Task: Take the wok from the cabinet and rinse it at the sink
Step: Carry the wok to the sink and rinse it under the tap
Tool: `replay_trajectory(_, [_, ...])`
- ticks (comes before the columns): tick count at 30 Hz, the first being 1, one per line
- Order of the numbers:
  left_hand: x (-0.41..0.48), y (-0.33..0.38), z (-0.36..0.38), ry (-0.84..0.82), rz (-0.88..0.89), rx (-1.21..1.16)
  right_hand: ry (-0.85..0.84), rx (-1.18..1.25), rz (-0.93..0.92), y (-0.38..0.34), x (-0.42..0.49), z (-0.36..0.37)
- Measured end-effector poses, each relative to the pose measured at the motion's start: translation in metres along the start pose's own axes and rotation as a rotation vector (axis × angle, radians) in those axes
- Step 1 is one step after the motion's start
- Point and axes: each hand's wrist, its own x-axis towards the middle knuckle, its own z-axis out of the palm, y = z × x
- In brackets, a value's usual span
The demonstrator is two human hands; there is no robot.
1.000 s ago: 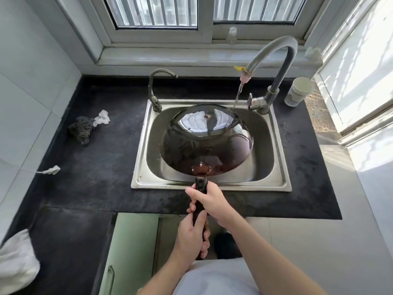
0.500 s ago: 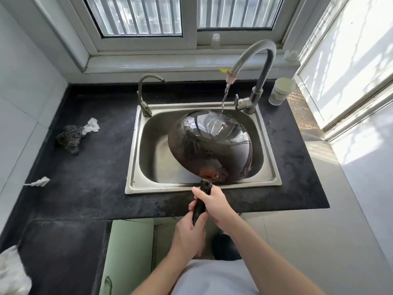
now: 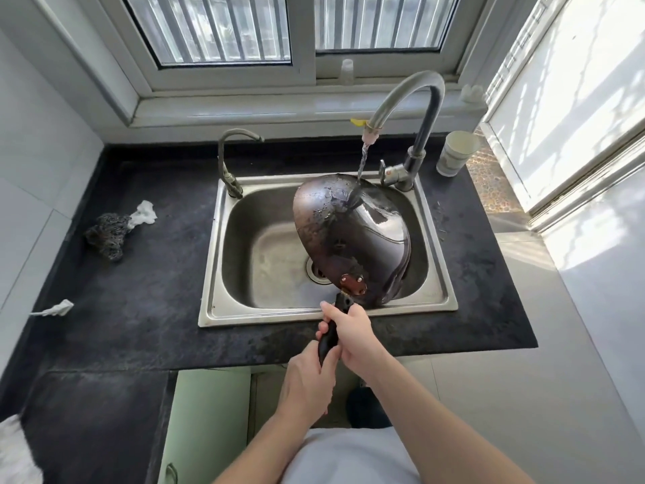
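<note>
The dark wok (image 3: 352, 235) is held over the steel sink (image 3: 328, 309), turned so that its rounded underside faces up and to the left. Water runs from the tall faucet (image 3: 412, 110) onto its upper edge. Both hands hold its black handle (image 3: 331, 330): my right hand (image 3: 352, 333) grips the part nearer the wok, and my left hand (image 3: 307, 382) grips the end near the counter's front edge.
A small second tap (image 3: 230, 162) stands at the sink's back left. A paper cup (image 3: 455, 151) sits right of the faucet. A dark scouring pad (image 3: 106, 232) and white scraps lie on the black counter (image 3: 139, 291) at left. A green cabinet door (image 3: 206, 427) is below.
The wok has been rolled over and swung right in the sink, from bowl facing me to underside up. Both hands kept their hold on the handle.
</note>
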Motion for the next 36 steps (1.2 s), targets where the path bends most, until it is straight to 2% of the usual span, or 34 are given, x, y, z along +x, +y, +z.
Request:
replay_trajectory(5, [0.005, 0.008, 0.002, 0.052, 0.031, 0.045, -0.084, 0.087, -0.023, -0.008, 0.002, -0.005])
replay_trajectory(9, [0.008, 0.018, 0.004, 0.017, -0.038, -0.062, -0.203, 0.171, -0.03, -0.01, 0.005, -0.013])
replay_trajectory(11, [0.008, 0.023, 0.004, -0.063, -0.155, -0.27, -0.261, 0.19, -0.033, -0.011, 0.004, -0.017])
replay_trajectory(14, [0.006, 0.03, 0.0, -0.278, -0.44, -0.73, -0.309, 0.214, -0.041, -0.011, 0.003, -0.021])
replay_trajectory(16, [0.005, 0.034, -0.001, -0.37, -0.538, -0.872, -0.319, 0.235, -0.035, -0.013, 0.003, -0.023])
replay_trajectory(21, [0.003, 0.04, 0.013, -0.218, -0.454, -0.725, -0.295, 0.213, 0.004, -0.018, 0.003, -0.027])
replay_trajectory(27, [-0.007, 0.024, 0.017, -0.003, -0.198, -0.397, -0.083, -0.128, -0.015, -0.008, 0.0, -0.012])
replay_trajectory(30, [-0.013, 0.014, 0.013, 0.099, -0.101, -0.197, -0.108, -0.191, -0.055, -0.003, -0.004, -0.006])
replay_trajectory(33, [-0.016, 0.018, 0.009, 0.074, -0.111, -0.297, -0.194, -0.163, -0.071, -0.006, -0.007, -0.005])
replay_trajectory(36, [-0.017, 0.029, 0.009, -0.066, -0.221, -0.648, -0.244, -0.144, -0.104, -0.011, -0.009, -0.006])
